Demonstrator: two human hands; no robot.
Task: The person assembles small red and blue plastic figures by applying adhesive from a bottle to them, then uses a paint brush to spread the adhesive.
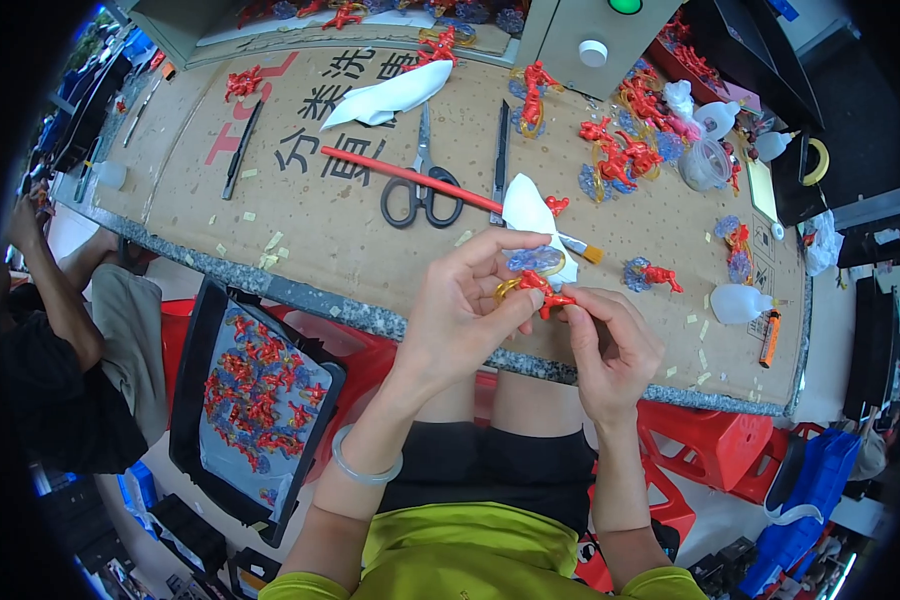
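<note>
Over the front edge of the table my two hands hold one small red figurine with a translucent blue piece and a yellow ring. My left hand grips it between thumb and fingers. From the other side, the thumb and fingertips of my right hand pinch its right end. Just beyond lie a white cloth and a flat brush. A similar red and blue figurine rests to the right of my hands. Scissors and a red stick lie farther off to the left.
At lower left a black tray holds several figurines. More figurines crowd the far right, near squeeze bottles and an orange-handled cutter. Two dark knives lie on the cardboard. Another person sits at left. Red stools stand under the table.
</note>
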